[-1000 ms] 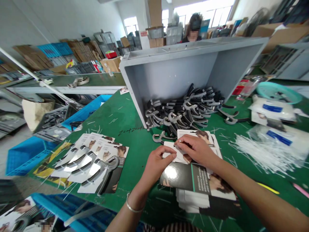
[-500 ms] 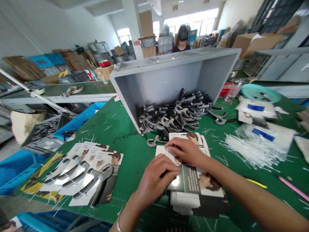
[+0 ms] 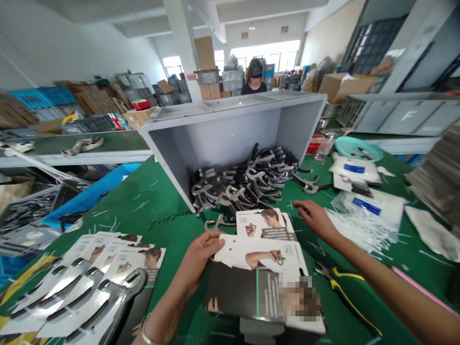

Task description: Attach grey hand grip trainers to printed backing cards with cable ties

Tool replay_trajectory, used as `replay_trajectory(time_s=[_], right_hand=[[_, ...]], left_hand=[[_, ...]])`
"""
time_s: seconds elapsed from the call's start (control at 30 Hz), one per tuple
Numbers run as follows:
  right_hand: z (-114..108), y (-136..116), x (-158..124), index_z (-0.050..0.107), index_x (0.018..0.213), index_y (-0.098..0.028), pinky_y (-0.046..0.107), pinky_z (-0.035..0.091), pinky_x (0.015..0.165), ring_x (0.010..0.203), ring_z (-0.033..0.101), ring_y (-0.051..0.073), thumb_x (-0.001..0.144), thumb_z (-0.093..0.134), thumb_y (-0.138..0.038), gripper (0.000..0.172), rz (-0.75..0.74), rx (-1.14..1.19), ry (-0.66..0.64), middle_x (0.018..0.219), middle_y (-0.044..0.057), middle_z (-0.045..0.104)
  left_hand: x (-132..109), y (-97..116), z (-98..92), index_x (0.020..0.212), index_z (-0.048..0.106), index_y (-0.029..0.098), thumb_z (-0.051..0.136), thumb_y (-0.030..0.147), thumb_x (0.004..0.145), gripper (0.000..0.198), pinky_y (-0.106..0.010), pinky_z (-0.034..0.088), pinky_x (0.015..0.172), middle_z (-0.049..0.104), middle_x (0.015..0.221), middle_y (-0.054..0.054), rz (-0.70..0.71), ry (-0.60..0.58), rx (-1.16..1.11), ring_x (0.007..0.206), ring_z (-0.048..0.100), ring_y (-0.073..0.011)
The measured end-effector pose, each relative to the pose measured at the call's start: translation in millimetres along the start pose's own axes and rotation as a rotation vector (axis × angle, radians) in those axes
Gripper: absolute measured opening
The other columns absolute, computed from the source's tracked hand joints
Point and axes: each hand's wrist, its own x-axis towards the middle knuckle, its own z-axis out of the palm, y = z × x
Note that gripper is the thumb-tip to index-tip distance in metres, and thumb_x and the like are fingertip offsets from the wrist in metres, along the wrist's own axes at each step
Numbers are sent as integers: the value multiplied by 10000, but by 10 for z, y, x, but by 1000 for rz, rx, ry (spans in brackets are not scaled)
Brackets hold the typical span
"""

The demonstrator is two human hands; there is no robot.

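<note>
My left hand (image 3: 201, 254) grips the upper left edge of a printed backing card (image 3: 264, 278), lifted a little over a stack of cards (image 3: 266, 223) on the green table (image 3: 158, 211). My right hand (image 3: 315, 219) reaches out to the right over the table, fingers loosely spread, holding nothing, close to a heap of white cable ties (image 3: 359, 230). Behind the cards lies a pile of black and grey hand grippers (image 3: 247, 179) spilling from a grey tipped-over crate (image 3: 223, 129).
Finished cards with grippers fastened on them (image 3: 89, 287) are fanned out at the lower left. Yellow-handled pliers (image 3: 341, 282) lie by my right forearm. Bags (image 3: 373, 206), a teal basin (image 3: 359, 148) and a stack of cards (image 3: 438, 182) stand at the right. A person (image 3: 255, 79) works behind the crate.
My right hand has left the card stack and moved right toward the cable ties. My left hand has picked up the top card by its edge. The camera has tilted up.
</note>
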Motion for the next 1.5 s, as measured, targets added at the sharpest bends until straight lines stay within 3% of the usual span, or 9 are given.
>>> replay_trajectory(time_s=[0.17,0.43,0.8,0.97,1.1,1.2,1.3,1.37,1.5], right_hand=[[309,-13,519,609,1250,-205,467,421,1038,1204,518,301,912,516,-167,353,-186,-186,-107,1315,140,570],[486,-76,853,633,1130,-172,378,451,836,1009,571,291,957,524,-229,213,-199,-400,-165,1135,174,604],[-475,-94,459,653,959,-167,373,459,757,893,610,274,944,529,-363,232,-76,-284,-81,975,130,650],[-816,-694,50,599,974,-226,263,371,468,485,457,139,927,562,-490,271,248,440,-65,565,-39,491],[-679,-1449,-180,588,819,-196,191,289,421,447,291,59,918,625,-385,216,409,1231,-145,576,-65,418],[-491,-1850,-311,601,886,-182,154,262,397,430,232,30,961,570,-407,240,505,1548,-368,635,-56,490],[-391,-1996,-421,608,956,-175,143,250,345,370,255,32,1005,441,-497,366,480,1599,-592,564,-61,500],[-404,-1955,-464,609,978,-161,157,278,310,328,342,47,1000,410,-542,430,442,1453,-680,560,-34,565],[-551,-1705,-485,599,1032,-178,164,354,331,381,498,68,960,528,-515,352,397,1158,-433,734,24,692]], left_hand=[[-556,-201,242,966,566,167,762,364,750,352,-260,518,552,711,785,-22,-58,161,-206,567,643,-144],[-923,-597,469,713,494,208,816,511,655,445,-186,364,394,621,533,34,-146,37,-87,425,552,-124],[-693,62,5,762,644,188,525,513,930,386,-245,484,632,692,676,-18,168,91,401,615,611,-153],[-338,242,356,943,655,190,525,417,959,262,-290,502,792,716,899,-43,382,-10,418,825,650,-174],[-114,324,805,1334,493,224,536,380,962,406,-390,410,1059,569,1369,-103,629,-50,376,1227,552,-232],[-118,367,950,1291,485,208,550,380,953,384,-382,434,997,601,1298,-110,685,39,439,1155,580,-234],[-195,441,880,1011,554,198,584,409,930,228,-311,452,803,660,910,-29,643,105,555,842,604,-182],[-229,509,768,904,534,203,558,435,942,237,-277,430,709,584,700,33,552,-33,515,670,545,-141],[-184,643,563,849,514,196,522,465,955,289,-240,400,616,496,633,61,378,-328,405,585,472,-104]])
